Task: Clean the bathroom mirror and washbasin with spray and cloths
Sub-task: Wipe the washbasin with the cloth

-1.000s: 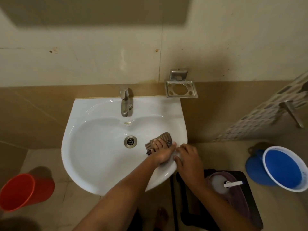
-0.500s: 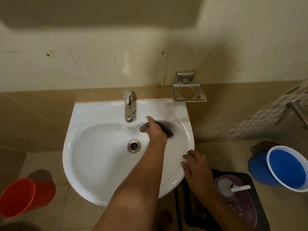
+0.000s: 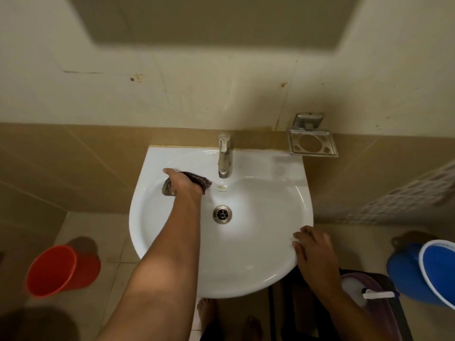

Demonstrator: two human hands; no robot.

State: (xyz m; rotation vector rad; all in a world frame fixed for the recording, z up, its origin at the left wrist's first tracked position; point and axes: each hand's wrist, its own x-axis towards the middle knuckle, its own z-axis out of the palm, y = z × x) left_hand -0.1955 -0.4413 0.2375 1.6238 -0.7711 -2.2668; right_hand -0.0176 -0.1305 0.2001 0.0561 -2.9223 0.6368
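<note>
The left hand [image 3: 183, 182] has carried the cloth [image 3: 197, 181] across the washbasin [image 3: 246, 254] since the earlier frames: from the right front slope, past the tap [image 3: 224, 156], to the back left slope of the bowl; the right hand [image 3: 314, 249] keeps its station on the front right rim, shifted only slightly. Judgement: the wiping pass has covered the right side and the area under the tap, and now works the left rear; the front and left slopes probably remain; no mirror or spray bottle is in view, so that part of the task cannot be assessed.

The cloth, dark and striped, lies bunched under the left hand, pressed against the porcelain just left of the tap and above the drain [image 3: 222, 214]; its long axis runs roughly left to right along the back slope, one end showing at the left of the hand, the other pointing towards the tap. The left fingers are curled over the cloth and hold it; the right fingers lie fairly straight, spread on the rim, holding nothing.
</note>
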